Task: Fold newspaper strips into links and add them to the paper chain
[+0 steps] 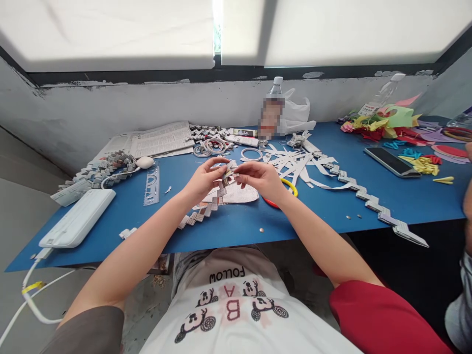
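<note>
A zigzag chain of folded newspaper strips (201,215) hangs from between my hands and trails to the left over the blue table (177,182). My left hand (207,181) pinches the upper end of this chain. Opposite it, my right hand (259,178) has its thumb and fingers closed at the same end; the small folds between the fingertips are partly hidden. Under the hands lies a piece of printed paper (241,194). Scissors with red and yellow handles (289,187) lie partly behind my right wrist. Loose white paper strips (300,164) are heaped beyond my right hand.
A white power strip (79,219), a clear ruler (151,184) and newspapers (162,140) are on the left. Bottles, including one with a white cap (276,88), stand at the back. A phone (391,162), another paper chain (368,199) and a person's arm (467,196) are at right.
</note>
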The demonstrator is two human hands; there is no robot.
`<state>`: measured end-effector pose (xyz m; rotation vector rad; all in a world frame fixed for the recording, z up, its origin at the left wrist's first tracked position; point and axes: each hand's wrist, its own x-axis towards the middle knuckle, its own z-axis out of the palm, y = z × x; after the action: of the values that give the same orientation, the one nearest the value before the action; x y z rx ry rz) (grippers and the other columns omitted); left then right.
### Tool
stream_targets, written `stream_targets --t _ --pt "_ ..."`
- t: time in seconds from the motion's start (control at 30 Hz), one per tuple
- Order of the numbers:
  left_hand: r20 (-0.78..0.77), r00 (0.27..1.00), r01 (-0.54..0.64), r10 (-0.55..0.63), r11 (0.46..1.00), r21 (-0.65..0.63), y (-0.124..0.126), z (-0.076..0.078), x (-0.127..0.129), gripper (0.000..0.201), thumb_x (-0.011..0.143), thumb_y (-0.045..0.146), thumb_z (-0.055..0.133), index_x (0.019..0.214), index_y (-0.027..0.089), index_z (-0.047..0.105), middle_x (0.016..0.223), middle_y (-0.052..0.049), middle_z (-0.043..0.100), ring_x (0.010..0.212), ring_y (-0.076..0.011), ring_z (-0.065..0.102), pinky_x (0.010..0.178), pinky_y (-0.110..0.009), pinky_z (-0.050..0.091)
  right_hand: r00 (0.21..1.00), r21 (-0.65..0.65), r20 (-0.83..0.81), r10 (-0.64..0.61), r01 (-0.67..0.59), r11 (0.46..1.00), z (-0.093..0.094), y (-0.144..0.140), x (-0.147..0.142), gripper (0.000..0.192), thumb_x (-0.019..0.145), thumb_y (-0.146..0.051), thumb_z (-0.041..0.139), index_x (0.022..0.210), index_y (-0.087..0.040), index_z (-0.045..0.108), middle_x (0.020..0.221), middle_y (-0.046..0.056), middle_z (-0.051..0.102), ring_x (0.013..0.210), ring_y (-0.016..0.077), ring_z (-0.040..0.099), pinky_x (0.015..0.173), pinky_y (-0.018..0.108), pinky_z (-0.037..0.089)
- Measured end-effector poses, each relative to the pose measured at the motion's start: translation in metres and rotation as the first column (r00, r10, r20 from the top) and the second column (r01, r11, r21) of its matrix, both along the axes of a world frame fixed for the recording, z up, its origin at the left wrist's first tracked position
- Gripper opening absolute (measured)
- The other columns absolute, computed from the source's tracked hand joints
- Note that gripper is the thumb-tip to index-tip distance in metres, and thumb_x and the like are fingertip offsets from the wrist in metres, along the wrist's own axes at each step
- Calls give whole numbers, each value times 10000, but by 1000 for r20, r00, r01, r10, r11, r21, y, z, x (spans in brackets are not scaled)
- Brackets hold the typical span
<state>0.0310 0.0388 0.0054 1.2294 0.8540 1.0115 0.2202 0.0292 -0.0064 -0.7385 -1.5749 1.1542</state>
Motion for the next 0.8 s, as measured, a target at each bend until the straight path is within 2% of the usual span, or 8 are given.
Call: stream_targets --t 0.13,0.27,0.43,0.8 --pt "-15 999 -45 45 999 4 -2 2 2 323 663 401 792 872 198 654 836 -1 627 754 -117 582 712 -269 479 998 3 -9 -66 66 998 -3 2 -6 305 753 -447 710 818 -169 602 625 -8 628 527 109 573 498 259 483" --pt "-8 999 -52 52 999 -11 -3 2 4 316 631 389 814 805 177 658 819 -2 620 740 -108 556 703 -261 459 997 -3 20 -69 69 998 -5 3 -12 304 775 -449 672 804 -174 544 551 -32 585 443 86 510 410 220 381" --pt "-5 997 -72 72 997 -5 -2 1 5 325 605 384 821 786 167 662 784 -8 614 720 -115 554 685 -272 446 997 4 44 -69 69 998 -5 4 -14 280 767 -422 668 866 -184 558 539 -49 572 457 88 507 431 220 382" --pt "-20 995 -94 94 995 -12 -5 3 7 307 610 379 819 773 165 672 775 -20 617 707 -111 555 679 -265 467 981 70 103 -167 161 985 -6 3 -14 247 753 -399 687 821 -178 599 578 -44 507 525 90 440 486 239 344"
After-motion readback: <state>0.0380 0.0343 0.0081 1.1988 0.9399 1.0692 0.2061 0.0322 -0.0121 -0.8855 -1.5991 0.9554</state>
